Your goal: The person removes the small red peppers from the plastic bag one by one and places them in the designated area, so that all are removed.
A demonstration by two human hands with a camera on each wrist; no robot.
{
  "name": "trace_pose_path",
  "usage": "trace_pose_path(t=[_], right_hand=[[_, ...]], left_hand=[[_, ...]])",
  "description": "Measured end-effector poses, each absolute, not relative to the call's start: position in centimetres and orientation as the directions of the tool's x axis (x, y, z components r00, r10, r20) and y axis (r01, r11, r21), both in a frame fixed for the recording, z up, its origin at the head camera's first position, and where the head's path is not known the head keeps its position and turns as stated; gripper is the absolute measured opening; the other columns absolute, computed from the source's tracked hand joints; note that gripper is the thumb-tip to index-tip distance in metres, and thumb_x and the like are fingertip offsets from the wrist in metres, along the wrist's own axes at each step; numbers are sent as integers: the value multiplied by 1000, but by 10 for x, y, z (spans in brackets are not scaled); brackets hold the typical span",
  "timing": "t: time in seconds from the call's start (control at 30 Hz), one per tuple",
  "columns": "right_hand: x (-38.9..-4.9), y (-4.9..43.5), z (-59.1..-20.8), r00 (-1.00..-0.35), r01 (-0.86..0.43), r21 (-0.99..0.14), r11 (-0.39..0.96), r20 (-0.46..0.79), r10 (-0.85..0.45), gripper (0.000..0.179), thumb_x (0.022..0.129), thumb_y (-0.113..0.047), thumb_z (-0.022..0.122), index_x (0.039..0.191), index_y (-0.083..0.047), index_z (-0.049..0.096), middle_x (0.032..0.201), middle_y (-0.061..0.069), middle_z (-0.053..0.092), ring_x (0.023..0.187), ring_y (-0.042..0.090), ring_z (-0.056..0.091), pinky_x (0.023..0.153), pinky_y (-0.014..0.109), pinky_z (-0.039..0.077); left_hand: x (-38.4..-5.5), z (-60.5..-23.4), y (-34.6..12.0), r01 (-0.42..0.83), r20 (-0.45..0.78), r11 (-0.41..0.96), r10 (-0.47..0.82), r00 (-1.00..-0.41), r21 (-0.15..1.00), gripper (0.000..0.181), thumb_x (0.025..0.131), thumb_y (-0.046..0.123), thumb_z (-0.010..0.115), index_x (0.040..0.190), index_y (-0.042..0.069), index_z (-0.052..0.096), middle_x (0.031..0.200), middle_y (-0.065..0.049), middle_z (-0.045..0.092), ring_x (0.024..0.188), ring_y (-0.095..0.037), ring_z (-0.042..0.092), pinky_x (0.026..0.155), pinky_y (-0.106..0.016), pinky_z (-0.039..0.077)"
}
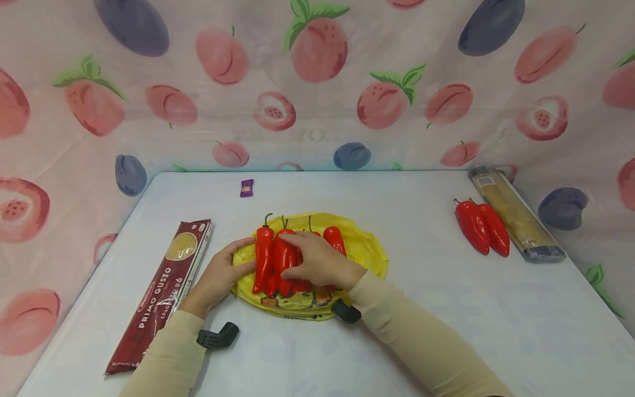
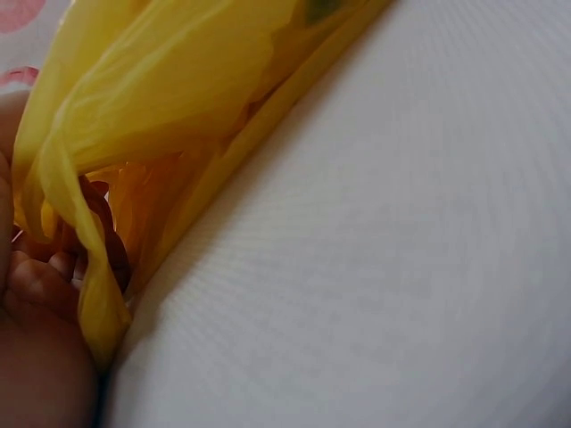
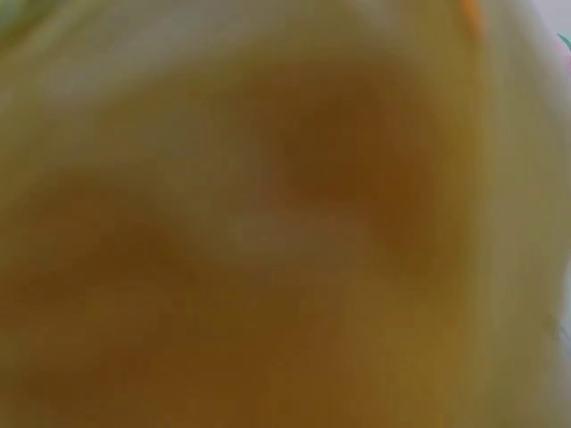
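Several glossy red peppers with thin dark stems lie side by side on a yellow plastic bag (image 1: 369, 253). My right hand (image 1: 319, 259) reaches over them from the right and grips a red pepper (image 1: 284, 251) near the middle, thumb and fingers on it. My left hand (image 1: 220, 275) is at the bag's left side, its thumb and finger extended against the leftmost red pepper (image 1: 264, 259). In the left wrist view a twisted strip of the bag (image 2: 76, 214) passes in front of my fingers (image 2: 40, 281). Blurred yellow plastic (image 3: 357, 357) fills the right wrist view.
A dark red spaghetti pack (image 1: 161, 298) lies left of the bag. Two more red peppers (image 1: 481, 226) lie at the right beside a clear pack of spaghetti (image 1: 516, 215). A small purple wrapped sweet (image 1: 246, 188) is near the white table's (image 1: 397, 187) back edge.
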State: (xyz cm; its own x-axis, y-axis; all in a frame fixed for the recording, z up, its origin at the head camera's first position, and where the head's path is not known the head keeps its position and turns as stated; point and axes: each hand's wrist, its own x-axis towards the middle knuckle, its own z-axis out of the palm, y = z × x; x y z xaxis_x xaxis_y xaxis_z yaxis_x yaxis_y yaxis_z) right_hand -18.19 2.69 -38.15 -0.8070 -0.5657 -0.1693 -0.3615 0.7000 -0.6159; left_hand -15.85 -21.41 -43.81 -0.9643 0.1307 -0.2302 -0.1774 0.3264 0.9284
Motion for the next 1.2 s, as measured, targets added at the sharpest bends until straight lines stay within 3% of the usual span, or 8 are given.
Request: trace_pose_path(t=[0.5, 0.8, 1.2], right_hand=[[-184, 22, -384, -789, -359, -591, 723, -222, -573, 81, 85, -42, 79, 155, -29, 39, 146, 9, 46, 127, 23, 44, 83, 36, 57], [-182, 20, -386, -784, -385, -569, 727, -214, -582, 88, 83, -46, 80, 156, -28, 35, 135, 5, 53, 120, 21, 47, 74, 29, 57], [-183, 25, -385, -797, -401, -670, 624, -80, -598, 72, 85, -37, 80, 149, -26, 48, 127, 1, 57, 114, 18, 51, 76, 27, 57]], left_hand=[[-160, -441, -215, -200, -253, 366, 105, -962, 909, 62, 95, 23, 68, 152, 20, 43, 153, -14, 39, 127, -33, 48, 92, -32, 54], [-159, -441, -215, -205, -258, 364, 103, -961, 909, 62, 95, 23, 69, 151, 21, 43, 151, -13, 41, 126, -32, 49, 91, -33, 54], [-158, -439, -215, -199, -253, 366, 106, -962, 909, 62, 95, 24, 69, 151, 21, 43, 150, -13, 42, 126, -32, 49, 92, -33, 54]])
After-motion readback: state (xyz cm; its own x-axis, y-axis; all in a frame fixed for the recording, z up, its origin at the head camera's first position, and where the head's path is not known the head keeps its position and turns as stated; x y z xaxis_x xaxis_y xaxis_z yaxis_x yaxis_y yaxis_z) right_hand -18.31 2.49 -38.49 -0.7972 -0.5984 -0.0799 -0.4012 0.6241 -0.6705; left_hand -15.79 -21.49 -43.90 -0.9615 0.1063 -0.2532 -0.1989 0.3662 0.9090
